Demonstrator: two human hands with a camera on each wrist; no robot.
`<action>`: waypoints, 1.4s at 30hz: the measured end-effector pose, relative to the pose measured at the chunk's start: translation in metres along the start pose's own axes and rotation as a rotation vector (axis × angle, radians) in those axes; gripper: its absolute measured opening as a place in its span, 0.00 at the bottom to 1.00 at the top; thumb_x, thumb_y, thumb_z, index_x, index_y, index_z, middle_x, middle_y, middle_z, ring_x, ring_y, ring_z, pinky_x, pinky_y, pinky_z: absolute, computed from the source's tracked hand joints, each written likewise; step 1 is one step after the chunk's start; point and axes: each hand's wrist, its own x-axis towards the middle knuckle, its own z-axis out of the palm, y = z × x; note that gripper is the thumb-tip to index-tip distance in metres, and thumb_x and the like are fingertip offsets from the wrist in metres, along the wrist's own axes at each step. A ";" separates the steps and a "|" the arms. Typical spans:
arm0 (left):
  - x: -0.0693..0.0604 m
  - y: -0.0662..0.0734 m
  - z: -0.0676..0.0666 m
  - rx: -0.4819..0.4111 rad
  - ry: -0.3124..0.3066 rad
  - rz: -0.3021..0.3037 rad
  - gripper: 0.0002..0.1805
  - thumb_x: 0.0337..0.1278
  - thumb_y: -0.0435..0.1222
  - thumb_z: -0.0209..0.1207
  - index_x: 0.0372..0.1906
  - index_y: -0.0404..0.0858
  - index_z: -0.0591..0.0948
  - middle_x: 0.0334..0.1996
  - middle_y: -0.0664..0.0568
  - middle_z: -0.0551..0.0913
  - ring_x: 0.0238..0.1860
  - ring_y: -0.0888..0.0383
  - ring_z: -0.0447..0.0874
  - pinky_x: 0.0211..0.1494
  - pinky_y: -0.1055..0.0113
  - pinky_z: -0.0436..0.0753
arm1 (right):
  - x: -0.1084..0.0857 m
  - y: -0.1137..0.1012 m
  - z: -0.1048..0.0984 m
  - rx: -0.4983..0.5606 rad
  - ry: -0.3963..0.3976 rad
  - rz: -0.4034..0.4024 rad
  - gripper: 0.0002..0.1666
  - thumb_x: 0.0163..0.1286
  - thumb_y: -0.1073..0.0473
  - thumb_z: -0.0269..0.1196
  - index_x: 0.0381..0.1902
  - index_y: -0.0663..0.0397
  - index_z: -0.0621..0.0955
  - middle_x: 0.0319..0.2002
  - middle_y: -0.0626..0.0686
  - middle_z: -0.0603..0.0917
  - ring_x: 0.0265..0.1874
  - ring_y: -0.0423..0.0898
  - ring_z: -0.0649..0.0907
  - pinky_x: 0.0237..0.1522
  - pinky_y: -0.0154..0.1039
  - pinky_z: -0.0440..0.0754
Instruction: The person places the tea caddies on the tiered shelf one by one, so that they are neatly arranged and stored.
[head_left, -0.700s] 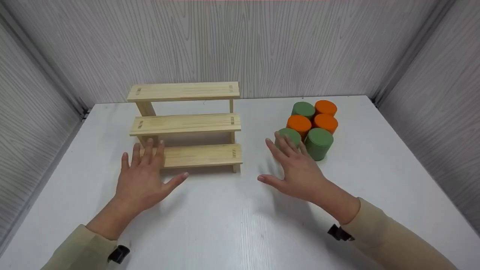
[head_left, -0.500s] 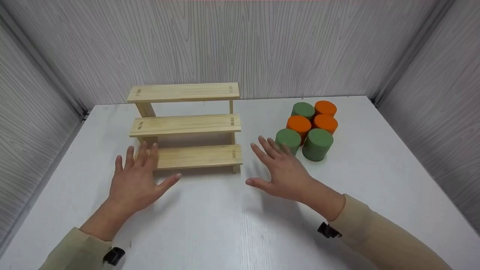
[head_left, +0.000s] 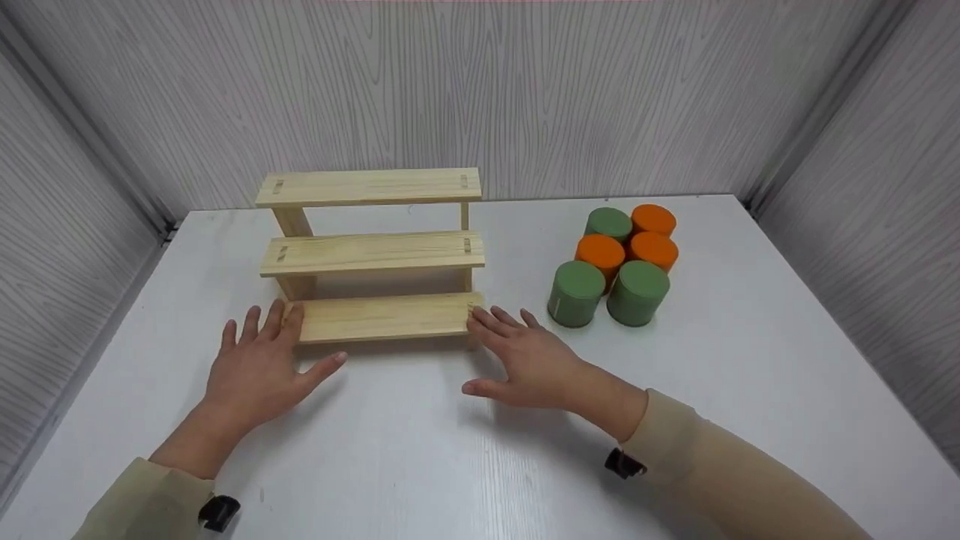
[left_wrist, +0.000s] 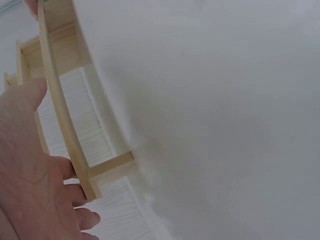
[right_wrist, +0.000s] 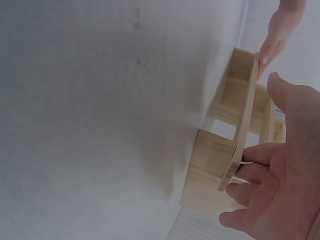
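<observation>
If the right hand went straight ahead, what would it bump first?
Probably the bottom shelf; the right hand is at its right end, on or just over; if over, maybe the middle shelf.

**Covered and cropped**

In the head view, the left grip (head_left: 256, 371) covers the left end of the lowest board (head_left: 382, 317); the right grip (head_left: 529, 364) hides part of its right end. The near green cylinders (head_left: 576, 294) block the lower sides of the orange cylinders (head_left: 600, 251) just behind them. Both sleeves (head_left: 720, 465) run off the bottom edge. The left wrist view crops the wooden rack (left_wrist: 59, 102) at the top, where a green speck (left_wrist: 46, 0) is too small to identify.
</observation>
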 end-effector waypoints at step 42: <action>-0.029 0.042 0.000 0.026 0.044 0.175 0.58 0.68 0.72 0.52 0.77 0.23 0.67 0.74 0.22 0.67 0.75 0.28 0.65 0.78 0.36 0.66 | -0.070 0.033 0.002 0.155 0.000 -0.034 0.54 0.76 0.25 0.57 0.87 0.44 0.56 0.86 0.45 0.51 0.80 0.47 0.64 0.80 0.66 0.55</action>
